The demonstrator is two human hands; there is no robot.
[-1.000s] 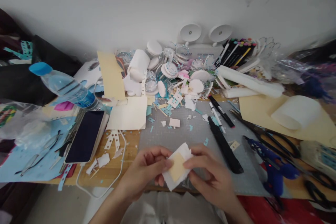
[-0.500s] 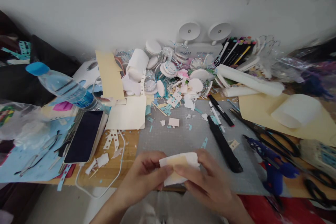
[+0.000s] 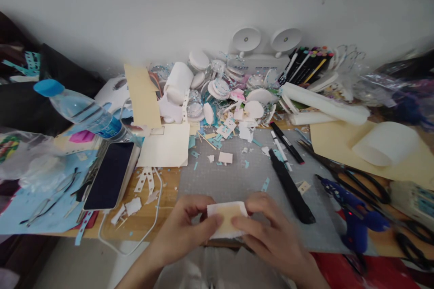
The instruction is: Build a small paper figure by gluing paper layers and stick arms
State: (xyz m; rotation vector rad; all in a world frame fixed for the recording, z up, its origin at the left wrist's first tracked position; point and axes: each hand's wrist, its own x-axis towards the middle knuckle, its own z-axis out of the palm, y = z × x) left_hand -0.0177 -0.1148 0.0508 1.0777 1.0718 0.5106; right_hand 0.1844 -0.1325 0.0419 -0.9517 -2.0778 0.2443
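Note:
Both hands hold a small cream card with a white soft sheet around its edges (image 3: 228, 209), just above the front edge of the table. My left hand (image 3: 190, 228) pinches its left side, thumb on top. At its right side, my right hand (image 3: 271, 230) grips with the thumb pressed on the cream face; its other fingers are partly behind. Whether the white sheet is paper or cloth I cannot tell. Beyond the hands, a small pale card square (image 3: 225, 157) lies on the grey cutting mat (image 3: 217, 180) among paper scraps.
At right lie a black pen-like case (image 3: 291, 189), markers (image 3: 287, 142), scissors (image 3: 356, 180) and a blue glue gun (image 3: 351, 219) with a red light. A phone (image 3: 109, 176) and water bottle (image 3: 84, 113) are at left. White discs (image 3: 219, 88) pile up by the wall.
The white sheet's right part, which stuck out beyond the card, is now folded in, so the piece looks narrower and more even. My right hand has shifted slightly.

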